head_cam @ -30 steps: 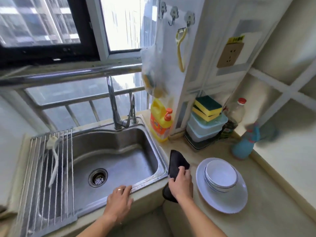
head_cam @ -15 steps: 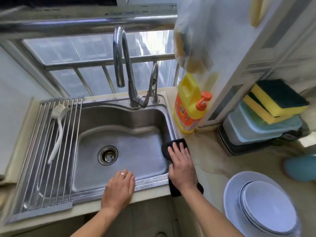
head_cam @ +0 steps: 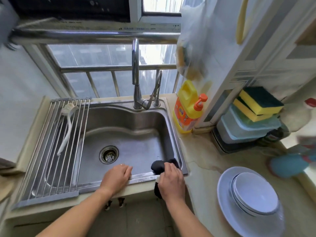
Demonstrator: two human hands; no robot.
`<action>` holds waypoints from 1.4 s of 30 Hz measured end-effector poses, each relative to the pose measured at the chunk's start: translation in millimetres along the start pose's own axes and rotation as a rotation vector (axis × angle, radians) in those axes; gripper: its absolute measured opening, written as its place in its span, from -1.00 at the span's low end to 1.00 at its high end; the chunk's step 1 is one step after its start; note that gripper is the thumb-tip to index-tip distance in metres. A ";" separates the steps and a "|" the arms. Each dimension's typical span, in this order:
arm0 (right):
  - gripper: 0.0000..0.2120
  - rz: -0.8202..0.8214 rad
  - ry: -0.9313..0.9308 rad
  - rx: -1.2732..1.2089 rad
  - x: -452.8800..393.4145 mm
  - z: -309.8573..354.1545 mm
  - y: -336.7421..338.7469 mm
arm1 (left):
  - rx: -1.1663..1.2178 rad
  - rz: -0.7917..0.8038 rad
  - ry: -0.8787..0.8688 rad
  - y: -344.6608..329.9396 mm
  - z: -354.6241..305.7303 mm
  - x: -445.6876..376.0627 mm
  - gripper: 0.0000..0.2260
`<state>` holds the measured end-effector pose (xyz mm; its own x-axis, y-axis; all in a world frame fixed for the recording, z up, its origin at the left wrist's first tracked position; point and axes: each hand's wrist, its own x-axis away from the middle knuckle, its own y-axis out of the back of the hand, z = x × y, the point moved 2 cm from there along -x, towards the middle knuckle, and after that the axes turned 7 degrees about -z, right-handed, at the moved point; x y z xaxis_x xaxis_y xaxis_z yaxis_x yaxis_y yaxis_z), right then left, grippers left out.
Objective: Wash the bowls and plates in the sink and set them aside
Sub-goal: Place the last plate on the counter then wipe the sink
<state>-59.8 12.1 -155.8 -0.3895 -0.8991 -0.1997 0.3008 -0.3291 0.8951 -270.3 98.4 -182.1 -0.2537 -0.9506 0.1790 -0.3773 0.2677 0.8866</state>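
**Sink station: contents, left to right**

Landmark: the sink (head_cam: 130, 127), a steel basin set in a pale counter (head_cam: 201, 189).

1. Rack (head_cam: 56, 144). Steel roll-up bars laid over the sink's left part.
2. Brush (head_cam: 67, 127). White, long-handled, lying on the rack with its head toward the window.
3. Drain (head_cam: 109, 154). Round strainer in the sink floor, left of centre.
4. Left hand (head_cam: 116, 178). Palm down on the sink's front rim, fingers bent over the edge into the basin; a ring shows on one finger. It holds nothing.
5. Tap (head_cam: 136, 77). Tall curved spout at the sink's back rim, with a lever just right of it.
6. Cloth (head_cam: 159, 166). Dark, draped over the sink's front right corner, one end inside the basin, the other hanging below the counter edge.
7. Right hand (head_cam: 171, 182). On the cloth at the sink's front rim, fingers curled around it.
8. Bottle (head_cam: 188, 108). Yellow, orange pump and label, upright on the counter just right of the sink's back corner.
9. Bag (head_cam: 191, 48). Clear plastic, hanging above the bottle.
10. Sponges (head_cam: 258, 103). Two, yellow and green, stacked on lidded tubs (head_cam: 246, 129) well right of the sink.
11. Plate (head_cam: 225, 202). White, on the counter right of the sink, toward the front.
12. Bowls (head_cam: 254, 194). White, nested, resting on the plate.
13. Sprayer (head_cam: 289, 165). Blue, blurred, beyond the plate.
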 end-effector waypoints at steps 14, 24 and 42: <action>-0.75 0.422 0.201 -0.088 4.8 104.9 -42.8 | 0.096 -0.177 0.072 -2.7 46.5 0.1 -0.75; -0.71 0.837 0.225 -0.176 -39.7 104.6 -76.9 | 0.136 -0.248 0.200 0.6 50.8 -1.8 -0.76; -0.86 1.006 0.312 -0.155 -71.1 18.6 -19.7 | 0.062 -0.184 0.159 5.1 37.4 2.1 -0.80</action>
<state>-54.2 87.9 -151.9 0.3338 -0.8047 0.4910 0.4760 0.5934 0.6491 -306.0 103.6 -193.2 -0.0338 -0.9957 0.0860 -0.4594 0.0919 0.8835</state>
